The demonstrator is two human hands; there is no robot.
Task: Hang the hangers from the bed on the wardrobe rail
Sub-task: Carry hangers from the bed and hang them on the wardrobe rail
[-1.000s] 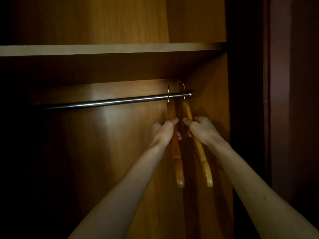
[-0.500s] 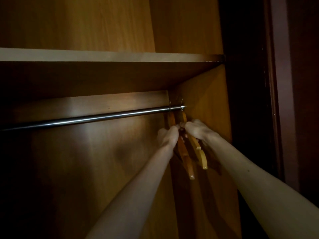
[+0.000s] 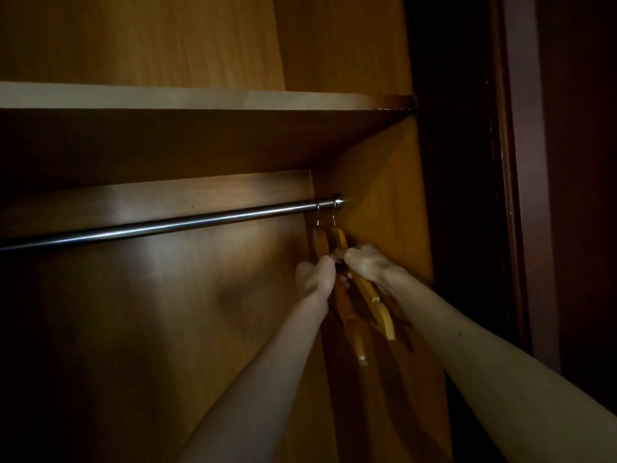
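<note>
At rail's [image 3: 173,224] right end, against the side wall [image 3: 377,195], my left hand [image 3: 315,274] and right hand [image 3: 367,264] grip two hangers [image 3: 384,315]; fingers hidden.

A wooden shelf [image 3: 200,100] runs across the wardrobe from nine o'clock toward two o'clock. The pale back panel [image 3: 150,295] fills the lower left, with a bright glare patch. At three o'clock stands a dark door frame [image 3: 521,195].

no readable text, no labels, brands, numbers or signs anywhere in view
</note>
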